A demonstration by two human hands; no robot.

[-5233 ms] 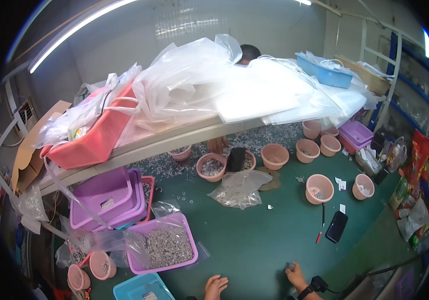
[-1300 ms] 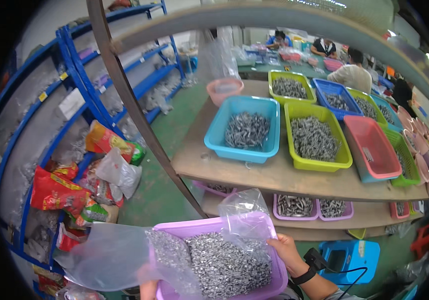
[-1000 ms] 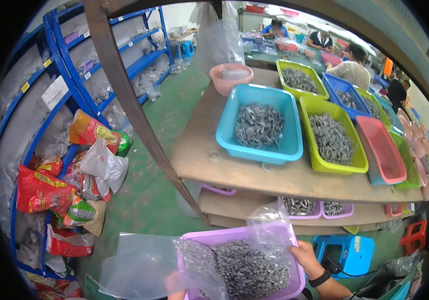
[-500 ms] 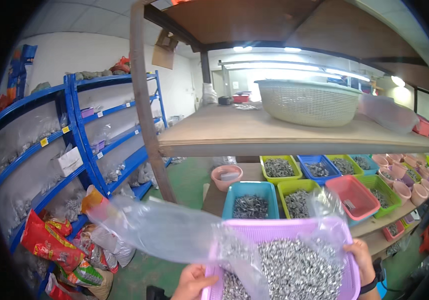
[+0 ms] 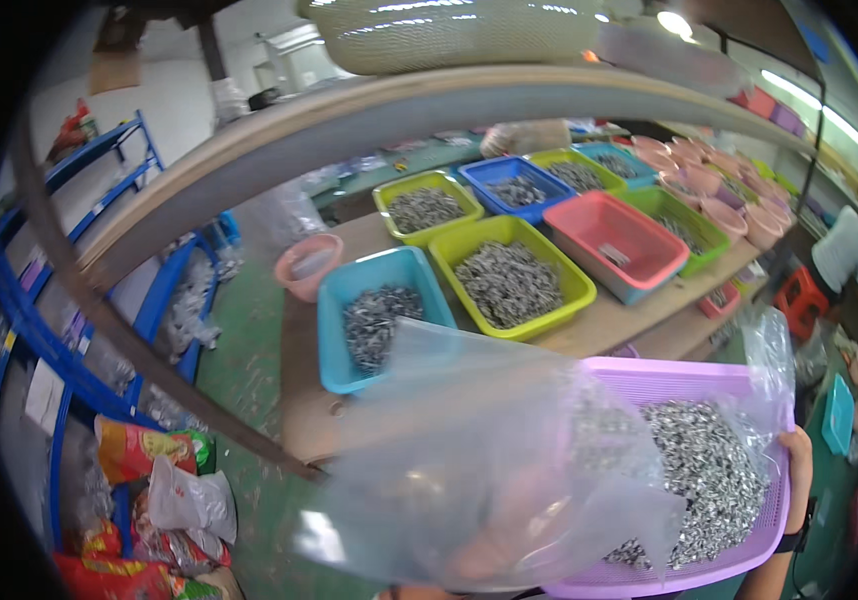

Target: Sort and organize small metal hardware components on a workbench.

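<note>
A light purple plastic basket (image 5: 684,375), full of small shiny metal parts (image 5: 704,480), is held in front of me at the lower right. My right hand (image 5: 797,468) is closed around its right rim. A clear plastic bag (image 5: 429,450) drapes over the basket's left side and spreads out to the left, smeared by motion. Through that plastic my left hand (image 5: 494,545) shows only as a blur by the basket's lower left; its fingers cannot be made out. More crumpled clear plastic (image 5: 771,360) hangs at the basket's upper right corner.
Beyond the basket, a wooden shelf (image 5: 299,420) carries a turquoise bin (image 5: 334,350), a lime bin (image 5: 574,290), a blue bin (image 5: 519,175) and a pink bin (image 5: 664,240). An upper shelf edge (image 5: 429,110) crosses above. Blue racks (image 5: 34,350) stand left; a person (image 5: 842,250) is far right.
My view has swung right and down toward the bins. The purple basket now sits farther right in view. The loose plastic has spread and covers my left hand.
</note>
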